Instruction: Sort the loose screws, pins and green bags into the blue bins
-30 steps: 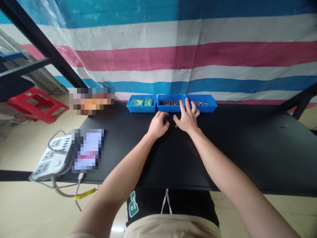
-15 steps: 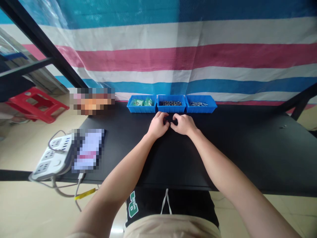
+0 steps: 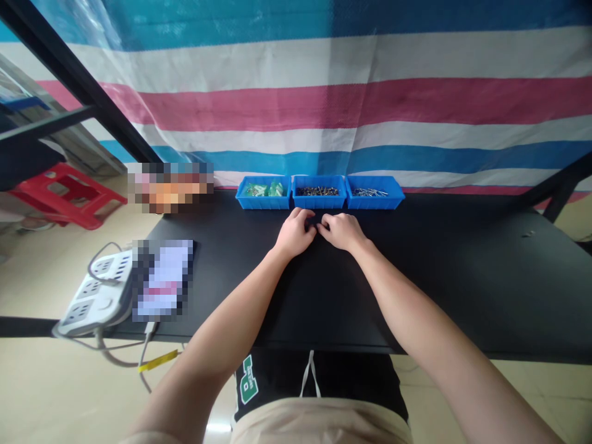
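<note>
Black tabletop (image 3: 467, 283) fills my head camera, with three blue trays along its far edge. How do the hands stand from where you sit?

Both are curled narrow, just short of the trays. The left hand (image 3: 292, 234) and right hand (image 3: 340, 232) nearly meet at the fingertips (image 3: 311, 227).

Are they holding anything?

I can't tell. Anything between them would be small, and the fingers hide that spot against the dark top.

How should I work there?

Keep the fingertips close and the wrists low, so nothing small slips onto the black surface.

And the trays?

The left tray (image 3: 263, 202) has green packets (image 3: 261, 190), the middle tray (image 3: 319, 202) dark small parts (image 3: 317, 192), the right tray (image 3: 374, 202) silver metal pieces (image 3: 369, 192). The middle one sits nearest the hands.
</note>
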The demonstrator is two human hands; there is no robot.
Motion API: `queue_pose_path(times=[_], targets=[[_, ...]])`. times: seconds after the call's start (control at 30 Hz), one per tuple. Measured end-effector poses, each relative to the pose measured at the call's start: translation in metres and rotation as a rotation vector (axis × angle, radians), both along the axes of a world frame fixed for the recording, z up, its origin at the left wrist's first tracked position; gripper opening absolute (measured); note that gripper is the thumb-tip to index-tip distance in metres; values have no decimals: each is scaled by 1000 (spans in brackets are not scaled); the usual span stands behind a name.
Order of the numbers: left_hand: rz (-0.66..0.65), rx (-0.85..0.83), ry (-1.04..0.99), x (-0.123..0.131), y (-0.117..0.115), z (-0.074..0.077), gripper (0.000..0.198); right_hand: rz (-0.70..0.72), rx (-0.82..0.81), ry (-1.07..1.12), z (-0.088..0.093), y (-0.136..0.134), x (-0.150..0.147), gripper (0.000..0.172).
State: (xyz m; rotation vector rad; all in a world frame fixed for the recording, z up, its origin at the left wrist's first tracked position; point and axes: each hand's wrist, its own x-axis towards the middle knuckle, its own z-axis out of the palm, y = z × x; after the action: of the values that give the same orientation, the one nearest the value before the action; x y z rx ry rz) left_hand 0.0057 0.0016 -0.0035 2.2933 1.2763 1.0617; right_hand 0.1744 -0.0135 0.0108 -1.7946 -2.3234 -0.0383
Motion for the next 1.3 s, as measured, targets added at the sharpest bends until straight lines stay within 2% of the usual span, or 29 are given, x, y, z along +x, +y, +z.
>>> queue_pose_path(times=[0.27, 0.5, 0.83, 1.1, 1.3], targets=[[-7, -14, 8, 0, -1, 2, 26, 22, -20, 41, -2, 4, 3, 40], [-10, 3, -18, 0, -1, 2, 25, 100, -25, 157, -5, 5, 6, 34], [-32, 36, -57, 0, -3, 4, 24, 105, 15, 228, -11, 7, 8, 32], [-9, 104, -82, 0, -2, 2, 26, 84, 52, 322, -14, 9, 8, 23], [-15, 120, -90, -1, 0, 1, 26, 119, 60, 383, -14, 6, 7, 18]])
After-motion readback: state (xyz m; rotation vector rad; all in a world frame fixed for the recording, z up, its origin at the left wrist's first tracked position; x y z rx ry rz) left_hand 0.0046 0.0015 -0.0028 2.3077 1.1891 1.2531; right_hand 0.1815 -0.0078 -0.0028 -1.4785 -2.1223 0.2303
